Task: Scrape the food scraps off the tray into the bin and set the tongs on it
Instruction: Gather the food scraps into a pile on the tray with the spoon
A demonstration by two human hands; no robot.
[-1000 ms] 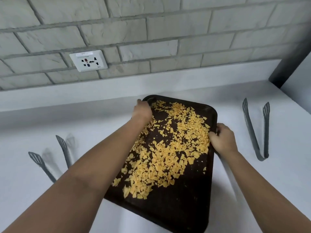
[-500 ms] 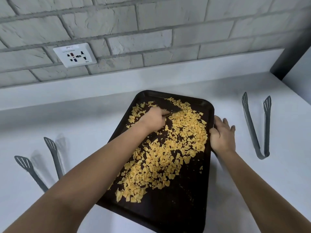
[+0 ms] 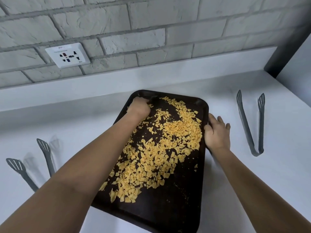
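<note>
A dark brown tray (image 3: 176, 207) lies on the white counter, covered with yellow-orange food scraps (image 3: 168, 148). My left hand (image 3: 138, 106) is at the tray's far left corner, fingers closed on a small dark scraper (image 3: 153, 98) that is mostly hidden by the hand. My right hand (image 3: 216, 133) rests flat against the tray's right rim with its fingers spread on the counter. Grey tongs (image 3: 246, 130) lie open on the counter to the right of the tray. No bin is in view.
A second pair of grey tongs (image 3: 47, 155) lies left of the tray, partly hidden by my left forearm. A white socket (image 3: 67, 55) sits on the grey brick wall behind the counter. A dark post (image 3: 286, 47) stands at the far right.
My left hand swept from the tray's far edge into the scraps and back to the far left corner, pushing scraps right. My right hand loosened its grip on the rim and now lies flat.
</note>
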